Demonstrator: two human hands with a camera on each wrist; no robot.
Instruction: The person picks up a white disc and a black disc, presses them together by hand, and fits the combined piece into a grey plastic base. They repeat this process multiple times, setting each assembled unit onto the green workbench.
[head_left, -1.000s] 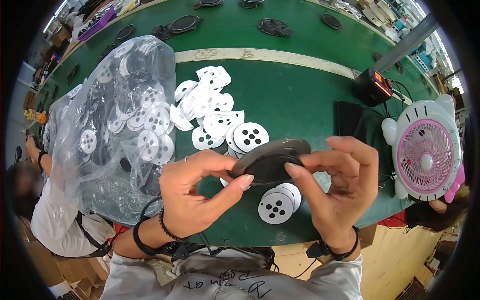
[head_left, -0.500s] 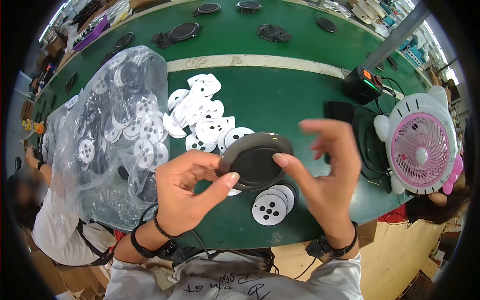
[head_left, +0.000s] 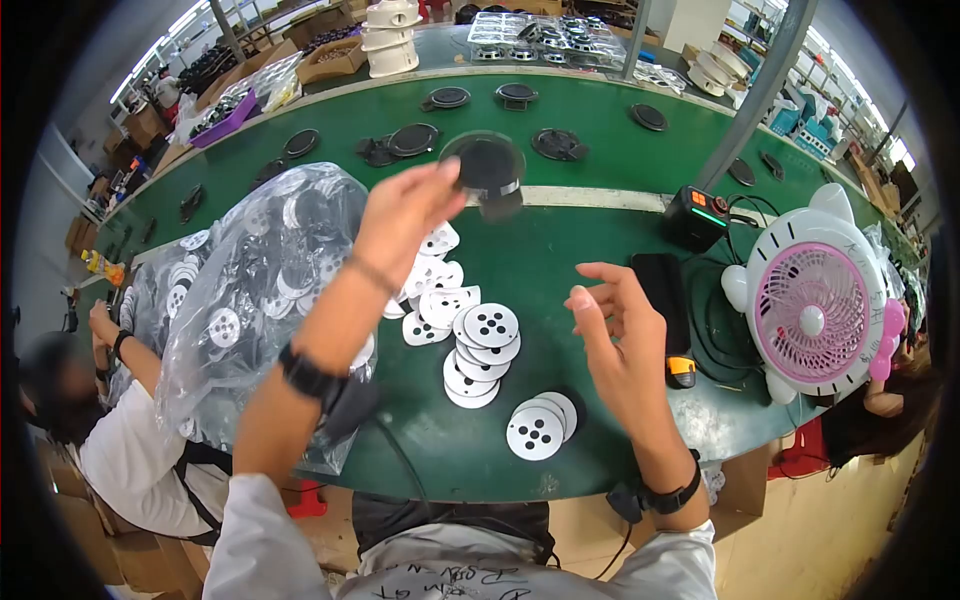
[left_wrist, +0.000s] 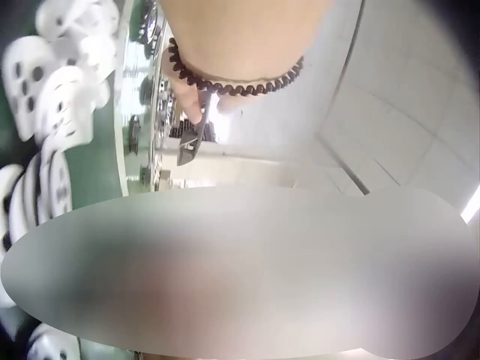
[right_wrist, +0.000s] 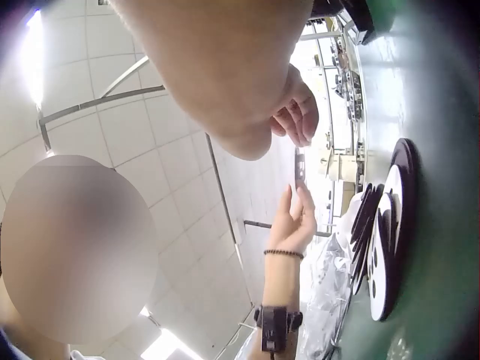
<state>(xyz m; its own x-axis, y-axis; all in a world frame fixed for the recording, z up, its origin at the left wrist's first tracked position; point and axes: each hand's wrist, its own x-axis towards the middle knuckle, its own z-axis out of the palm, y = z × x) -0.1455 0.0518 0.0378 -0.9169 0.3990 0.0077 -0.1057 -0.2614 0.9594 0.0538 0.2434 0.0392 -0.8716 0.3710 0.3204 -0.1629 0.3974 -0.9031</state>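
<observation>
Held up right of the clear, crinkled plastic bag (head_left: 262, 250), a round dark disc (head_left: 488, 163) is pinched at its edge by the left hand (head_left: 402, 222); blur smears the disc's face. The right hand (head_left: 627, 335), farther right of the bag, holds nothing, its fingers loosely bent. Flat white discs (head_left: 470, 386) with dark round spots overlap right of the bag. Both wrist views show the dark disc thin, nearly edge-on; a blurred patch hides the left one's lower half.

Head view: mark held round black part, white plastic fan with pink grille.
Held round black part (head_left: 487, 165): head view, blurred dark face.
White plastic fan with pink grille (head_left: 812, 320): head view, central hub.
</observation>
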